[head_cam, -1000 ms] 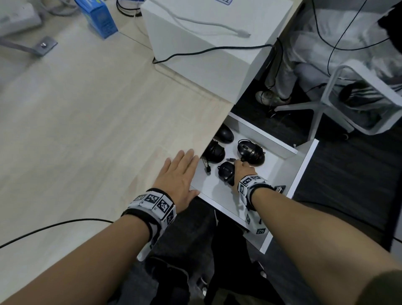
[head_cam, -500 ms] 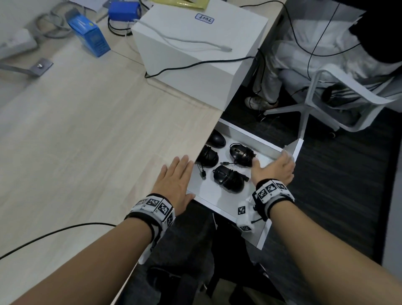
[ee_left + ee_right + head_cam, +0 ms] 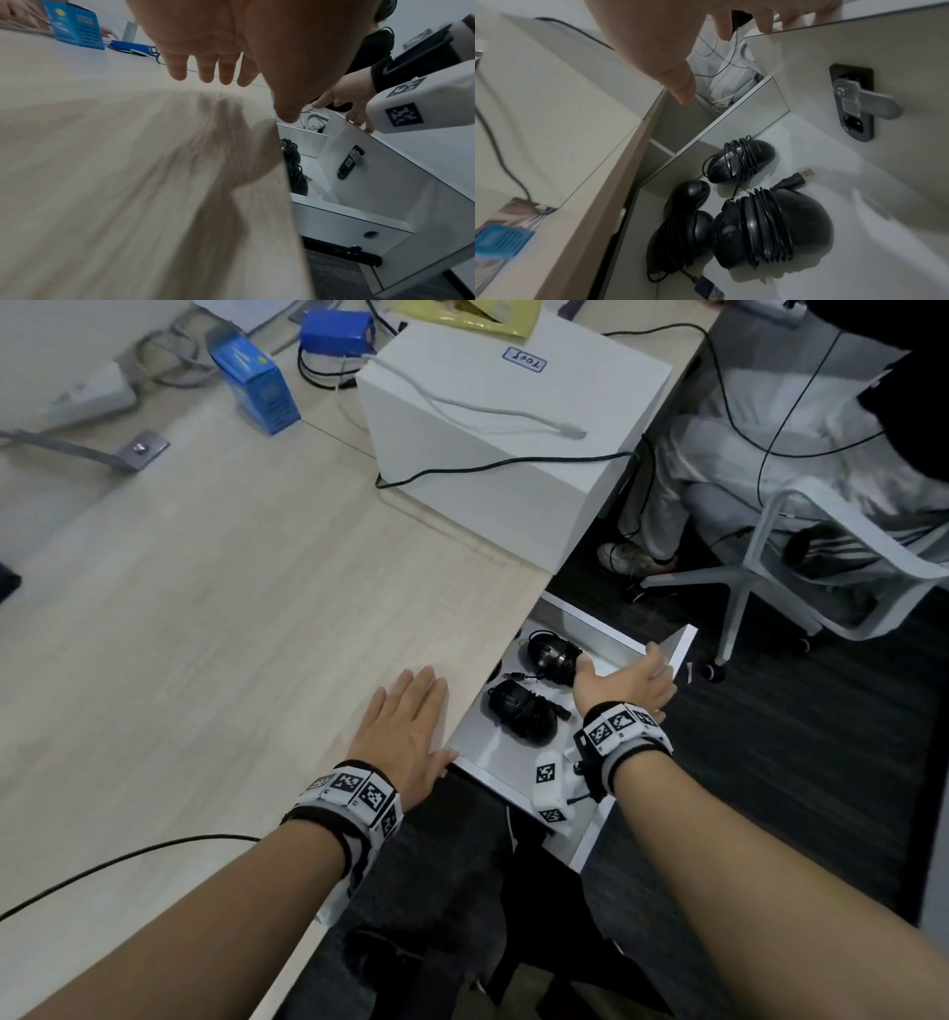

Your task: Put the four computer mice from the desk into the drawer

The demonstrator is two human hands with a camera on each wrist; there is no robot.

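Mice: four black computer mice (image 3: 770, 229) lie on the white floor of the open drawer (image 3: 680, 649); three have their cables wound round the body, and the fourth, smooth one (image 3: 693, 192) sits against the drawer's far side wall.
Plugs: one USB plug (image 3: 800, 178) sticks out from the largest mouse; another (image 3: 711, 288) lies on the floor by the nearest mouse.
Left hand: the left hand (image 3: 405, 737) rests flat on the wooden desk (image 3: 205, 634), fingers straight and holding nothing, thumb at the desk's edge just beside the drawer.
Right hand: the right hand (image 3: 629, 683) reaches to the upper corner of the drawer's front panel; the fingers (image 3: 765, 24) lie over the top edge, thumb spread apart inside. No mouse is held.
Edges: the desk's edge overhangs the inner part of the drawer; a white box (image 3: 513, 428) stands on the desk beyond it.
Open room: bare drawer floor shows between the mice and the front panel.
Head view only: two mice show clearly; a chair (image 3: 821, 567) stands on the dark floor beyond the drawer.
Right wrist view only: all four mice, plus the metal lock (image 3: 857, 103) on the panel's inner face.
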